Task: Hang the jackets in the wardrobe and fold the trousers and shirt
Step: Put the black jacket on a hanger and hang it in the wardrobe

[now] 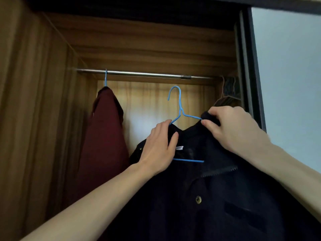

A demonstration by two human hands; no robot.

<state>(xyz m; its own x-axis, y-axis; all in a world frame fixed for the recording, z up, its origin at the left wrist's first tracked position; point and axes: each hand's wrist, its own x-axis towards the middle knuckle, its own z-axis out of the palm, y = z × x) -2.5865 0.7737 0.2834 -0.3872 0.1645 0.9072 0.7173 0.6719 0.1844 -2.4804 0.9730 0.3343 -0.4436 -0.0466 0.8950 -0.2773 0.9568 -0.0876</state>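
The dark jacket (208, 188) sits on a blue hanger (180, 108) held up in front of the open wardrobe (34, 84), below the metal rail (139, 73) and not yet hooked on it. The left hand (159, 148) lies on the left shoulder of the jacket with its thumb curled onto the fabric by the hanger's arm. The right hand (231, 126) pinches the collar at the hanger's right arm, grip clamped on cloth.

Neither hand appears to hold the hanger's wire itself, so the main risk is the hanger tilting or slipping out of the neck as the jacket is lifted. The jacket looks heavy and the wire thin; if the right shoulder is not seated, that side could slide off once it hangs free. The hook faces left and must clear the rail from below; a misjudged lift could knock it against the bar. A maroon jacket (106, 136) already hangs on the left, near enough to be brushed.
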